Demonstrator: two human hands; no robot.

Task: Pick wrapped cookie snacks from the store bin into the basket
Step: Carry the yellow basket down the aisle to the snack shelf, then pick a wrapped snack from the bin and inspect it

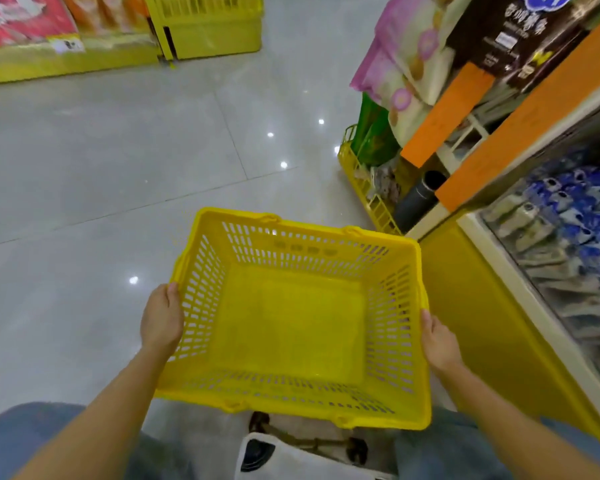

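Note:
I hold a yellow plastic basket (pixel 291 320) in front of me above the floor, and nothing lies inside it. My left hand (pixel 161 318) grips its left wall near the rim. My right hand (pixel 439 341) grips the right wall. To the right, a store bin (pixel 530 306) with a cream rim and yellow front holds several wrapped cookie snacks (pixel 568 230) in blue and grey wrappers. The basket's right edge is close to the bin's yellow front.
Grey tiled floor (pixel 118 168) stretches ahead and left. An orange-edged shelf (pixel 520 126) with pink and dark snack bags overhangs the bin. A small yellow rack (pixel 364 188) stands at the shelf's foot. Yellow displays (pixel 208 29) line the far wall.

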